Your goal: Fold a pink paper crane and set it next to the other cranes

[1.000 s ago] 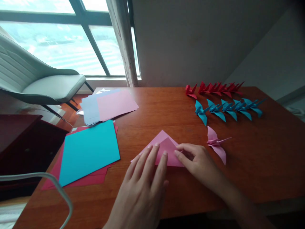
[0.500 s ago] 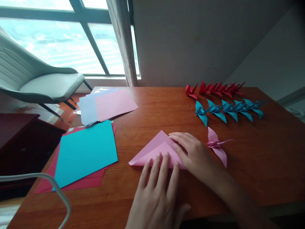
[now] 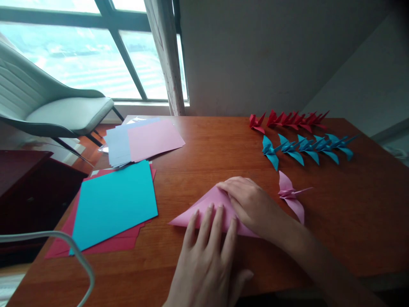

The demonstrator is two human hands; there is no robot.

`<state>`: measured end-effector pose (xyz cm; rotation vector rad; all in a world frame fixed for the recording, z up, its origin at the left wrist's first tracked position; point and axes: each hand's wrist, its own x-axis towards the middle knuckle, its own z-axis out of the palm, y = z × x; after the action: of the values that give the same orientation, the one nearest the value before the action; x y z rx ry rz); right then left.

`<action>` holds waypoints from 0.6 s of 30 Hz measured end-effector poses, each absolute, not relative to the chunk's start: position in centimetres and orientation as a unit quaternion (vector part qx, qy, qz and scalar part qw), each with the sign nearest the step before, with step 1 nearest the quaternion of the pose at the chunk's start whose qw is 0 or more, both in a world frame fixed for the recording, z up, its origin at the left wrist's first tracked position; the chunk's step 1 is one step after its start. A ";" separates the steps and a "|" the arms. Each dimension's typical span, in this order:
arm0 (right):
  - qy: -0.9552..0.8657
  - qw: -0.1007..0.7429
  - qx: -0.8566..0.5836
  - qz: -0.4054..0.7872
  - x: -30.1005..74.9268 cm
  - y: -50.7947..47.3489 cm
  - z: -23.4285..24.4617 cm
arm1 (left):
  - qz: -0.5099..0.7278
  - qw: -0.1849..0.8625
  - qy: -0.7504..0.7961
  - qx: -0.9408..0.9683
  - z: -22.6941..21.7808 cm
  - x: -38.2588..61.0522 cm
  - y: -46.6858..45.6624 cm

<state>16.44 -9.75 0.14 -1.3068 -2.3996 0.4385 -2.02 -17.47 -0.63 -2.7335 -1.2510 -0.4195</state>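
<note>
A sheet of pink origami paper (image 3: 211, 200), folded over into a triangle, lies on the table in front of me. My left hand (image 3: 207, 251) rests palm down on its lower part, fingers spread and pressing the sheet. At the top corner, my right hand (image 3: 247, 202) has its fingers together and curled over the paper, gripping that corner; its thumb is partly hidden. Just right of this hand lies a finished pink paper crane (image 3: 290, 194) with spread wings.
Blue paper cranes (image 3: 306, 149) and red paper cranes (image 3: 287, 120) stand in rows at the back right. On the left lie blue sheets (image 3: 116, 204) over red ones, with pale pink and bluish sheets (image 3: 153, 140) behind. A white cable (image 3: 86, 264) curves at the lower left.
The upper layer of the pink paper has moved up to the top corner, covering the layer beneath. My right hand has shifted slightly left onto that corner; the left hand stays nearly in place.
</note>
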 end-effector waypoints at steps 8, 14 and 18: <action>-0.862 0.133 -0.474 0.123 14.6 -9.0 1.0 | -0.131 0.052 -0.408 -0.902 -0.9 -2.1 -17.4; -0.848 0.115 -0.497 0.144 14.2 -8.4 1.1 | -0.132 0.052 -0.405 -0.903 -1.2 -2.0 -17.4; -0.807 0.182 -0.526 0.199 14.6 -8.2 1.0 | -0.130 0.043 -0.406 -0.903 -1.2 -1.9 -17.4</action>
<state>14.59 -8.17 0.96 -1.4849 -2.2774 0.5616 -1.95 -17.44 -1.15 -2.7639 -1.2429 -0.3974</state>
